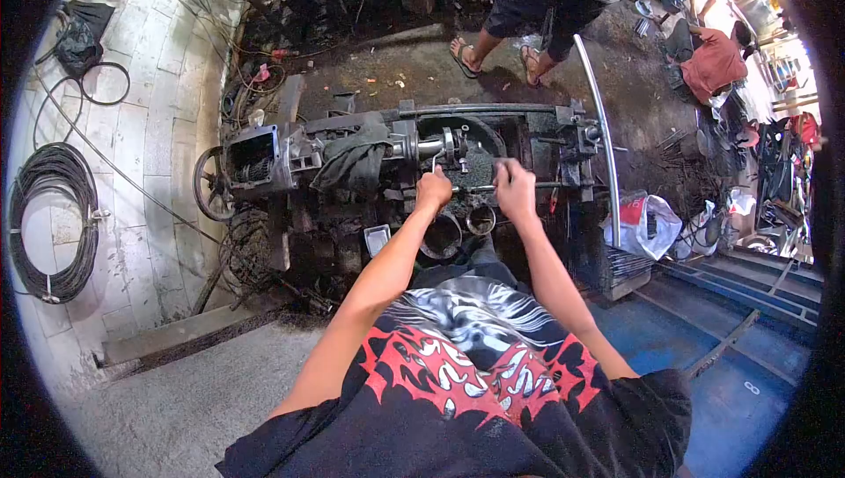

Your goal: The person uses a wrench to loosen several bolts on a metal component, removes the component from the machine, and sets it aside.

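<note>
A lathe [400, 145] stretches across in front of me, with a chuck or clamp assembly [450, 145] at its middle. My left hand [433, 189] is closed just below that assembly. A slim shiny metal tool [437, 161] rises from its fingers toward the chuck; its kind cannot be made out. My right hand [515, 187] is curled closed to the right, over the long horizontal rod [550, 185]. Whatever its fingers hold, if anything, is hidden. Grey metal shavings [481, 166] lie in the machine between my hands.
A dark cloth [354, 154] drapes over the lathe's left part. Below my hands sit round metal rings [481, 220] and a small white tray [378, 239]. A long metal pipe [601, 126] stands at right. One person [550, 11] stands behind the machine; another [711, 62] crouches at far right.
</note>
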The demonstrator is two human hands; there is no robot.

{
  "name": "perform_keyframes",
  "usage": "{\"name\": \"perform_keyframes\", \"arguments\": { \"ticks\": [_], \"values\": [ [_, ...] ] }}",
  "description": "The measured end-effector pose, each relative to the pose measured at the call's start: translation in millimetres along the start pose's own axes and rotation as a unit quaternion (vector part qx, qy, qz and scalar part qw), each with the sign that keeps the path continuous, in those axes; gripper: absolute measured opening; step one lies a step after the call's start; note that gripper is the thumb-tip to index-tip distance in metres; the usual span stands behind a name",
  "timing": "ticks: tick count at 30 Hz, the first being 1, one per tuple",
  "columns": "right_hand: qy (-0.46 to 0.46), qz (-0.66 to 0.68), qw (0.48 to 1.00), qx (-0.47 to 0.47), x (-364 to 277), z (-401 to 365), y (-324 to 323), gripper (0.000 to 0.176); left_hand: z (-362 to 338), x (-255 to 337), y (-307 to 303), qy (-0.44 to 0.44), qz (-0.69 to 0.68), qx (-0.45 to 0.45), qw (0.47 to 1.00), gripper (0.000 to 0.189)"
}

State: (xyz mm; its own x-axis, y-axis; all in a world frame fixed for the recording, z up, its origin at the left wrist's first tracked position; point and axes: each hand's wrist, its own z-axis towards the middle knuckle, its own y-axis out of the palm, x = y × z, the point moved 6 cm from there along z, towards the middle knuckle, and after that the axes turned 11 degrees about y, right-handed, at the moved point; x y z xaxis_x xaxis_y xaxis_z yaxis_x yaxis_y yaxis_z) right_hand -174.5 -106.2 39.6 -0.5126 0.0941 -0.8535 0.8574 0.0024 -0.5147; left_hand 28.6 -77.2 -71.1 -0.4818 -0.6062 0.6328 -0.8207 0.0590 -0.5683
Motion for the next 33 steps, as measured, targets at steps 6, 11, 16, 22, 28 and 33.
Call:
{"name": "perform_keyframes", "arguments": {
  "ticks": [6, 11, 16, 22, 28, 33],
  "values": [
    [-0.03, -0.013, 0.999, 0.023, 5, -27, 16, 0.014, -7, 7, -6, 0.004, 0.017, 0.019, 1.0, 0.06],
    [-0.052, -0.028, 0.998, 0.025, -1, -30, 22, 0.015, -5, 7, -5, 0.01, 0.023, 0.011, 1.0, 0.06],
    [-0.096, -0.037, 0.994, 0.039, -5, -24, 26, 0.013, -14, 18, -11, -0.004, 0.014, 0.024, 1.0, 0.058],
    [-0.035, -0.11, 0.993, -0.02, -46, 36, 30, 0.021, -9, 7, -1, -0.008, -0.019, -0.001, 1.0, 0.056],
    [0.245, -0.111, 0.931, -0.248, -52, 153, 61, 0.034, -18, 11, -9, 0.012, -0.012, 0.001, 1.0, 0.058],
    [0.179, -0.132, 0.956, -0.193, -49, 153, 62, 0.034, -21, 4, -17, -0.035, -0.1, -0.01, 0.994, 0.06]
  ]
}}
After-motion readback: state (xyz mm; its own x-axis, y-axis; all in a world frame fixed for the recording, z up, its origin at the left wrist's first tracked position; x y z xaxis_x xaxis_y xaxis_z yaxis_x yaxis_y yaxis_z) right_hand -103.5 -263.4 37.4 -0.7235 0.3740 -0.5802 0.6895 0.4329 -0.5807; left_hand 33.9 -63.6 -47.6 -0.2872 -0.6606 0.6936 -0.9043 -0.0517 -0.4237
